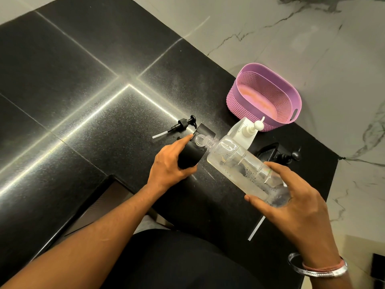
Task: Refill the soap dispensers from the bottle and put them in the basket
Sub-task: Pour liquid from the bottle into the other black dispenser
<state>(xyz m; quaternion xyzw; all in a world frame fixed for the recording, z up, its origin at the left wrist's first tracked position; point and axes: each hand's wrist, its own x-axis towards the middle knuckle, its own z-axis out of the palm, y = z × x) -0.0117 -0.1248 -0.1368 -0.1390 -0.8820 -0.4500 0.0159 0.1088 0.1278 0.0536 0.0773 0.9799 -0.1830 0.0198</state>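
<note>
— Two hands at work, centre frame. Left hand point(166, 163)?

— Fingers curled round a black dispenser point(192, 151), forefinger stretched along its top edge. Its pump is off and the neck stands open. It stands on the dark counter point(83, 80), tilted a little.

— Right hand point(291, 197)?

— Thumb and fingers wrapped round the base of a clear bottle point(239, 163), lower right of centre. Bottle is tipped nearly flat, mouth at the dispenser's open neck. Clear liquid and bubbles lie inside. Whether liquid is passing, I cannot tell.

— Loose pump?

— Black pump point(181, 125) with its tube lies on the counter, just left of and above the dispenser.

— Others?

— Clear dispenser point(241, 132) with white pump point(253, 127) stands behind the bottle, just below the basket point(264, 97). A second black dispenser point(270, 153) sits right of the bottle, partly hidden.

— Basket?

— Pink, perforated, right of centre in the upper half, by the counter's edge. Nothing lies inside.

— Wrist?

— Bangle point(318, 272) and thread on the right wrist, lower right.
</note>
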